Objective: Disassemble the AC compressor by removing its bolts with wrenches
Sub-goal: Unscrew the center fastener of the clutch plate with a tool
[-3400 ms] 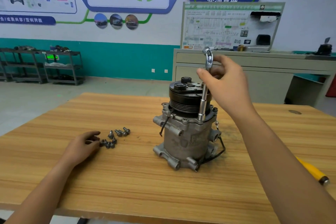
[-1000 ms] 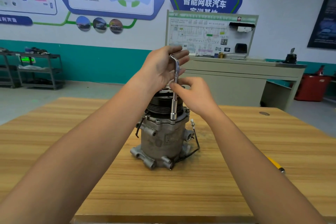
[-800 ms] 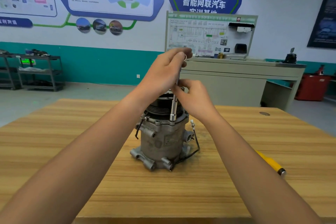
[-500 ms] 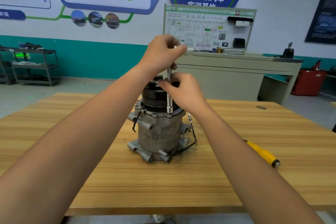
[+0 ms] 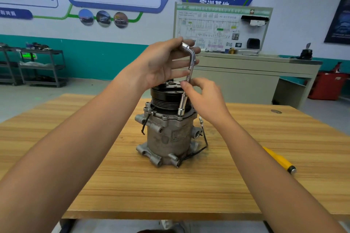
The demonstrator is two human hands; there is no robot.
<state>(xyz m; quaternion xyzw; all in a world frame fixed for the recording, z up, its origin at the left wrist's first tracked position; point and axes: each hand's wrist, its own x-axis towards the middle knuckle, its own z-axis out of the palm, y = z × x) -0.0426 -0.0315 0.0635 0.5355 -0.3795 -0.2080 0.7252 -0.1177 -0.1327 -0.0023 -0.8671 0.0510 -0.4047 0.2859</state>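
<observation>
- Wood: the table (image 5: 47, 115) carries the compressor (image 5: 168, 138) upright and unclamped at its middle, so a hard sideways pull could tip or skid it.
- Above the compressor's left side, the left hand (image 5: 164, 64) keeps its fingers nearly straight and only touches the bent top of the L-shaped socket wrench (image 5: 191, 66). With no closed grip there, the top could swing free.
- The wrench leans slightly, its socket end on the compressor's upper flange, presumably over a bolt. A tilted socket may ride off and round the head.
- Just right of the compressor's pulley (image 5: 166, 96), the right hand (image 5: 204, 98) pinches the wrench shaft between thumb and fingertips. A slip could bang the knuckles.
- The black wire (image 5: 205, 138) on the compressor's right side could snag.
- Well right of the compressor, the yellow-handled tool (image 5: 278, 159) could be knocked by the forearm.
</observation>
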